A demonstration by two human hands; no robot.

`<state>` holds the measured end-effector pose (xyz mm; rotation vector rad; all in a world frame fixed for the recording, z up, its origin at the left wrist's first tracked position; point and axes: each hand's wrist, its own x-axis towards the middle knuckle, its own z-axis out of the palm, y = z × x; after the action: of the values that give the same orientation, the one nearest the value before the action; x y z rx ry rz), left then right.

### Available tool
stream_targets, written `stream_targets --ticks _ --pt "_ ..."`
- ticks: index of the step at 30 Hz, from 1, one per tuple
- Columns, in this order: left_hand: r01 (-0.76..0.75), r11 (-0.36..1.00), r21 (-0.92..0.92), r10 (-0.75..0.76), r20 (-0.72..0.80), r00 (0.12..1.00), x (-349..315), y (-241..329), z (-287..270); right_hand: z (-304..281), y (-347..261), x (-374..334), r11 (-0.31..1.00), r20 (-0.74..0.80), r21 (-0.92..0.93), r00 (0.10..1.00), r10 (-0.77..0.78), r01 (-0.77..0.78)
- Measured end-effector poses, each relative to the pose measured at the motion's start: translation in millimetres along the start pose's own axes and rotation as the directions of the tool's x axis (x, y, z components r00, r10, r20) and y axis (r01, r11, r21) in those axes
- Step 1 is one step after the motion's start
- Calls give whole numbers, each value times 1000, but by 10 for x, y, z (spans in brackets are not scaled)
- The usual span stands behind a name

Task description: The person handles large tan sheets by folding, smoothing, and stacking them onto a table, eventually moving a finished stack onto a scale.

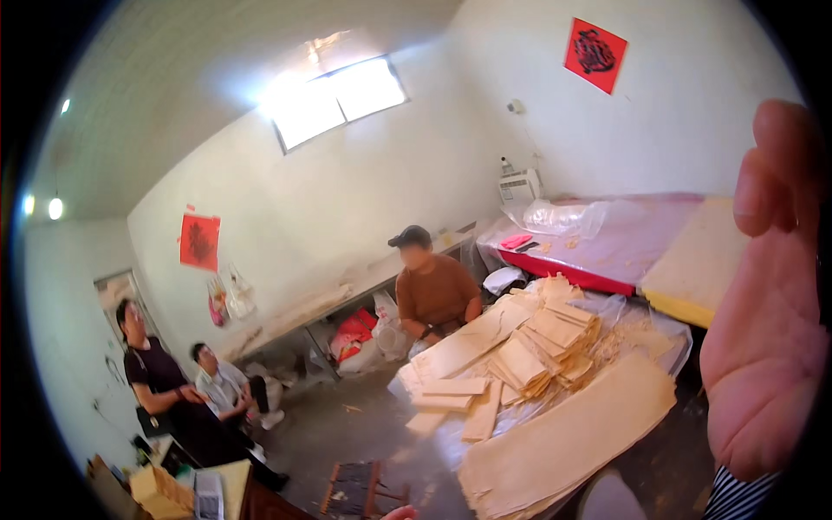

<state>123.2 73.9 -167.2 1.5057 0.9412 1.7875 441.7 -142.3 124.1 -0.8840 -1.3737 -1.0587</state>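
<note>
My right hand [763, 347] is raised large at the right edge, palm showing, with a striped sleeve below it. Its fingers reach up into the dark rim, and nothing shows in it. At the bottom edge only a small bit of my left hand [400, 513] comes into view; the rest is cut off. In front of me lies a long stack of thin, pale tan sheets [568, 433]. Beyond it, folded bundles of similar sheets [542, 351] and flat strips [451, 387] are heaped on clear plastic. Neither hand visibly touches them.
Across the heap sits a person in a brown shirt [438, 290]. Two more people [160, 373] are at the left, one standing, one seated. A low stool [351, 490] stands on the floor. Behind the heap is a plastic-covered platform [607, 238]; a small table [234, 485] is lower left.
</note>
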Motion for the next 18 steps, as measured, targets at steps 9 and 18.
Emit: stream_targets --ticks 9,18 --pt "174 973 153 -193 117 974 -248 -353 -97 527 228 -87 996 4 87 1000 -6 5" --pt "330 932 150 -358 227 906 -658 -516 49 523 297 -179 997 -17 82 1000 17 -15"
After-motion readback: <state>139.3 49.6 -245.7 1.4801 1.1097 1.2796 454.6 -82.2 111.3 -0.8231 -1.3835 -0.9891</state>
